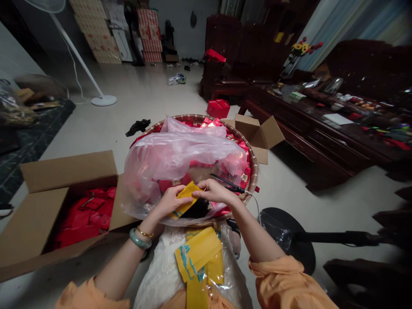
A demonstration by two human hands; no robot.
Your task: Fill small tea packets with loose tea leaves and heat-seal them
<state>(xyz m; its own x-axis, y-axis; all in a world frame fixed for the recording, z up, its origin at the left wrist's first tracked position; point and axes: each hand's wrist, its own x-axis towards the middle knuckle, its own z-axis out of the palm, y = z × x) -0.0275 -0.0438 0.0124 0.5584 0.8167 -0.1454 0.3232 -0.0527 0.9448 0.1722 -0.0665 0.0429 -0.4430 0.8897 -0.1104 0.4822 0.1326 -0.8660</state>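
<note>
A small yellow packet (186, 201) is held between my two hands, tilted over the near edge of a round woven basket (254, 171). My left hand (172, 201) grips its left side, thumb on top. The fingers of my right hand (212, 191) pinch its upper right edge. Just beyond my right wrist lies a thin black device (236, 188) with a pale cable. Below the packet is something black (198, 209), partly hidden. A pinkish clear plastic bag (180, 148) spreads across the basket over red packets (241, 150). Several flat yellow packets (202, 253) rest on my lap.
An open cardboard box (69, 171) of red packets stands left; another open box (257, 133) sits behind the basket, near a red box (218, 108). A black round base with a pole (286, 236) is at right, below a dark wooden table (305, 141). A white fan stand (103, 100) is far left.
</note>
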